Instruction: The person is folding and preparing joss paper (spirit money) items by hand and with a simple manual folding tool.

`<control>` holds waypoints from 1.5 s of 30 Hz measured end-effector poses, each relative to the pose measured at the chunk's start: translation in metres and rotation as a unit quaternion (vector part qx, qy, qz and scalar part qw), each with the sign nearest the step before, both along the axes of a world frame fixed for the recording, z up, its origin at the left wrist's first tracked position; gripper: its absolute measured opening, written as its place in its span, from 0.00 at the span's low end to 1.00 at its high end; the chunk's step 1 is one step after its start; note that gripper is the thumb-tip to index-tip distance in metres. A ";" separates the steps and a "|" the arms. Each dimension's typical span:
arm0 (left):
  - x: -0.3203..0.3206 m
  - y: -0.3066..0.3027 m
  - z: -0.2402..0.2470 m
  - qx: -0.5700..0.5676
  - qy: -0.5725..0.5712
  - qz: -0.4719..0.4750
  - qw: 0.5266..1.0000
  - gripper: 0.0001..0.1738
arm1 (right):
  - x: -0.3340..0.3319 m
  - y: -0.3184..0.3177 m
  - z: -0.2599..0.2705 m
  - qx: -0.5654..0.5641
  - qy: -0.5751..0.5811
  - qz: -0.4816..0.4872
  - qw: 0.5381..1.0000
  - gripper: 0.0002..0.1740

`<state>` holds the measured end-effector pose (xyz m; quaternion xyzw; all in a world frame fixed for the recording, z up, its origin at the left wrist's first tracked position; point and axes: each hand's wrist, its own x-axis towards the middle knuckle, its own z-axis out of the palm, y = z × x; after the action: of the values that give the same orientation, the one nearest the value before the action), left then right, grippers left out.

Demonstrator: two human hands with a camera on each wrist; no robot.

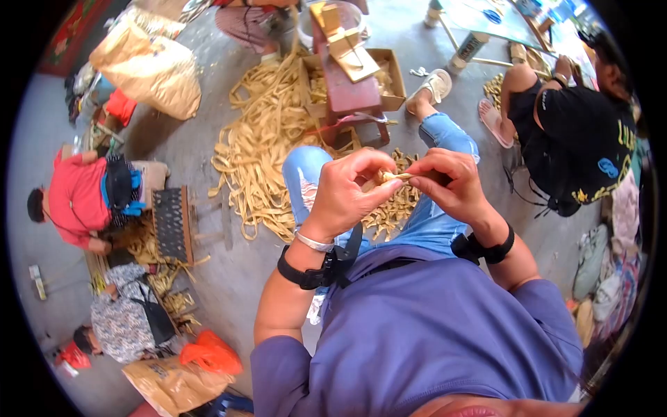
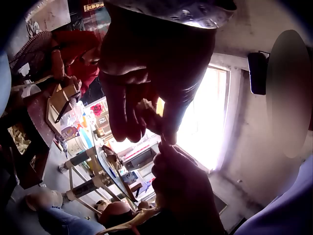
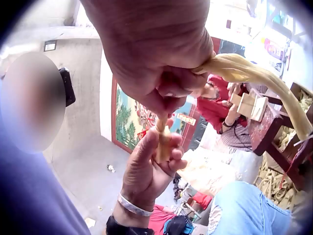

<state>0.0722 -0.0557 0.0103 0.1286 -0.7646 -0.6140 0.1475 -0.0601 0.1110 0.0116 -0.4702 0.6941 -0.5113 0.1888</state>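
Two hands [image 1: 344, 191] [image 1: 450, 182] on strip [image 3: 239, 68] (pale yellow)

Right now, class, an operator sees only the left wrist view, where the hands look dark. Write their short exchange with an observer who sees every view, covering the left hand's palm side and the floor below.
Operator: I can't see the palm side of my left hand. What is there?
Observer: The right wrist view shows the left hand with its fingers curled round a pale yellow, flexible strip, held upright.
Operator: What lies on the floor below the hands?
Observer: The head view shows a pile of short, tan, twisted pieces between the legs of the ripped, light-blue jeans.
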 end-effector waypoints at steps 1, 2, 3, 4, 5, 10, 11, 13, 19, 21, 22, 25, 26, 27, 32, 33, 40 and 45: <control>-0.005 0.005 0.002 -0.018 0.015 0.007 1.000 0.14 | -0.002 0.006 -0.003 -0.001 -0.023 -0.019 1.000 0.08; -0.008 0.008 0.008 -0.087 0.019 0.021 0.996 0.15 | -0.005 0.011 -0.005 -0.002 -0.046 -0.035 0.998 0.08; -0.010 0.009 0.009 -0.119 0.003 -0.001 0.993 0.15 | -0.007 0.015 -0.005 -0.017 -0.051 -0.044 0.998 0.07; -0.012 0.007 0.008 -0.153 -0.013 -0.023 0.988 0.15 | -0.008 0.017 -0.007 -0.033 -0.057 -0.053 0.996 0.07; -0.015 0.007 0.008 -0.186 -0.028 -0.044 0.981 0.14 | -0.010 0.020 -0.008 -0.049 -0.063 -0.062 0.995 0.07; -0.036 0.009 0.011 -0.318 0.053 -0.083 0.943 0.07 | -0.023 0.030 0.006 -0.007 0.036 -0.083 0.996 0.06; -0.036 0.008 0.011 -0.331 0.063 -0.090 0.937 0.07 | -0.026 0.031 0.005 -0.016 0.056 -0.093 0.994 0.05; -0.037 0.006 0.013 -0.312 0.061 -0.098 0.943 0.07 | -0.028 0.037 0.008 -0.024 0.054 -0.097 0.994 0.04; -0.048 0.010 0.018 0.085 -0.010 -0.124 0.989 0.10 | -0.028 0.037 0.015 -0.020 0.051 -0.083 0.995 0.04; -0.053 0.009 0.018 0.202 -0.078 -0.159 0.963 0.12 | -0.026 0.029 0.023 -0.037 0.081 -0.046 0.995 0.04; -0.056 0.005 0.023 0.201 -0.117 -0.175 0.957 0.12 | -0.030 0.027 0.023 -0.038 0.092 -0.036 0.994 0.04; -0.053 0.002 0.022 0.237 -0.139 -0.152 0.949 0.10 | -0.030 0.028 0.015 -0.043 0.108 -0.036 0.993 0.04; -0.052 0.002 0.015 0.263 -0.120 -0.134 0.948 0.10 | -0.030 0.028 0.011 -0.051 0.110 -0.047 0.992 0.04; -0.052 0.001 0.009 0.286 -0.100 -0.114 0.946 0.10 | -0.032 0.027 0.008 -0.060 0.112 -0.057 0.990 0.04; -0.048 0.017 0.012 0.266 0.008 -0.041 0.963 0.15 | -0.027 0.029 -0.009 -0.048 -0.180 -0.121 0.975 0.08; -0.047 0.022 0.012 0.240 0.023 -0.037 0.970 0.16 | -0.021 0.027 -0.010 -0.049 -0.200 -0.117 0.971 0.09; -0.041 0.007 -0.019 -0.054 -0.018 0.042 0.998 0.22 | -0.004 0.022 -0.020 -0.019 -0.016 -0.091 0.996 0.08; -0.052 -0.001 -0.020 0.429 -0.074 -0.067 0.898 0.21 | -0.008 0.014 -0.037 0.026 -0.181 -0.089 0.979 0.10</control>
<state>0.0204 -0.0566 -0.0101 0.1725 -0.4427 -0.8797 -0.0205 -0.0686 0.1251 -0.0253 -0.3013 0.7004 -0.5846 0.2774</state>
